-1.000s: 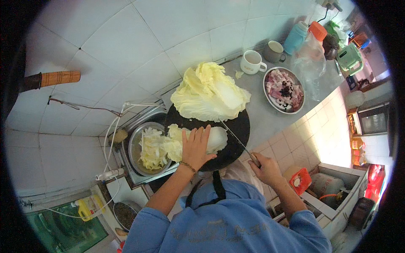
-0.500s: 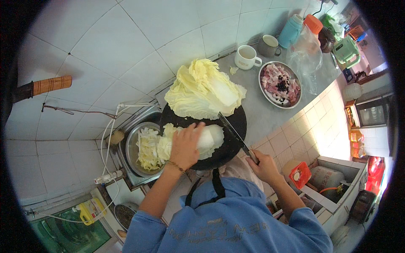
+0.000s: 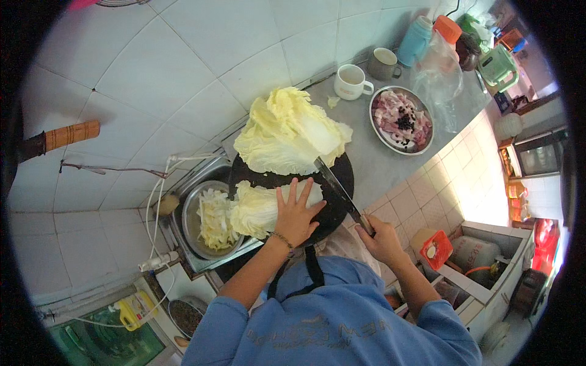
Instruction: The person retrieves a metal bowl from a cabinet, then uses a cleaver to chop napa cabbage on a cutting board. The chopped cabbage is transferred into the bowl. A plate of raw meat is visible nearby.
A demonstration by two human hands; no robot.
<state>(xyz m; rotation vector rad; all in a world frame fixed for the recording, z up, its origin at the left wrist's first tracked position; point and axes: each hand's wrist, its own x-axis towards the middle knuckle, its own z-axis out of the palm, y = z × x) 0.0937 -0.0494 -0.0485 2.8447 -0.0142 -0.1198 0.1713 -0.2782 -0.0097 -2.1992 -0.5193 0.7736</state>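
A round black chopping board point(image 3: 339, 210) carries two portions of napa cabbage. My left hand point(image 3: 297, 213) lies with spread fingers on the nearer cabbage piece point(image 3: 253, 208), over its white stem part. The larger pile of cabbage leaves point(image 3: 287, 131) rests on the board's far side. In my right hand point(image 3: 379, 236) is the handle of a kitchen knife point(image 3: 337, 189); its dark blade slants to the far left, its tip by the larger pile's edge. Left of the board, a metal bowl point(image 3: 191, 222) of cut cabbage strips point(image 3: 215, 221) sits in the sink.
A plate of sliced meat point(image 3: 400, 116) with black bits stands on the grey counter, beside a white mug point(image 3: 352, 82), a grey mug point(image 3: 384, 63) and a blue flask point(image 3: 415, 41). The steel sink point(image 3: 183, 244) borders the board. A wooden handle point(image 3: 72, 135) juts out at left.
My left hand has slid rightward along the nearer cabbage piece, its fingers now spread wider. The knife stays in my right hand in nearly the same pose. The view has shifted slightly.
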